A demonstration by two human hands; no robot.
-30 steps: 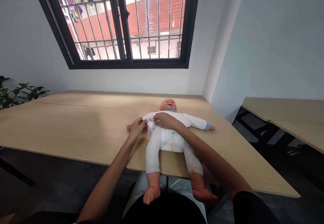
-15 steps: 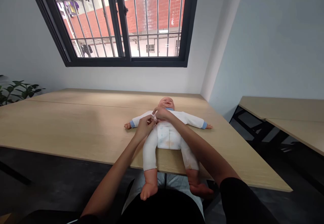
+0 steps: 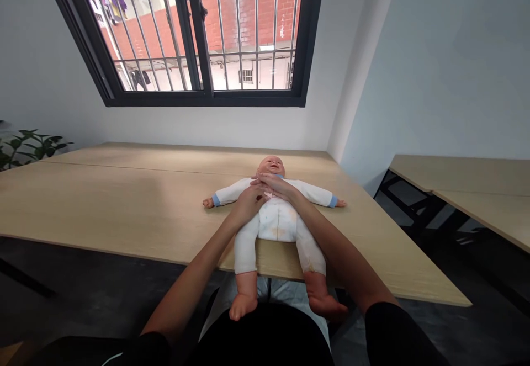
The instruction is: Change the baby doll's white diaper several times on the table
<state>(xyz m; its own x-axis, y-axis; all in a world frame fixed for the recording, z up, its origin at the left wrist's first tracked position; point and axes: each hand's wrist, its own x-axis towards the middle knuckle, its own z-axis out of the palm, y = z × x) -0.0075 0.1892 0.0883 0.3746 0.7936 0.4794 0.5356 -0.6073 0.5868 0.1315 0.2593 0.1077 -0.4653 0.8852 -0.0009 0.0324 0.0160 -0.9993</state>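
Observation:
A baby doll (image 3: 278,222) lies on its back on the wooden table (image 3: 124,206), arms spread, its lower legs hanging past the front edge. It wears a white top with blue cuffs and collar and white leg coverings; a stained white piece covers its hips. My left hand (image 3: 248,203) rests at the doll's chest, fingers stretched out and nothing visible in them. Lying flat over the upper chest, just below the doll's chin, my right hand (image 3: 278,185) has its fingers extended towards the left. Both hands touch or nearly touch there, hiding the front of the top.
A barred window (image 3: 207,98) is in the wall behind the table. Leafy green plants (image 3: 37,144) stand at the far left. A second table (image 3: 476,181) is on the right, across a gap. The near table edge runs close to my lap.
Both hands have gone from pinching at the top's fabric to lying flatter over the chest. My left hand has shifted right, and the view has tilted slightly.

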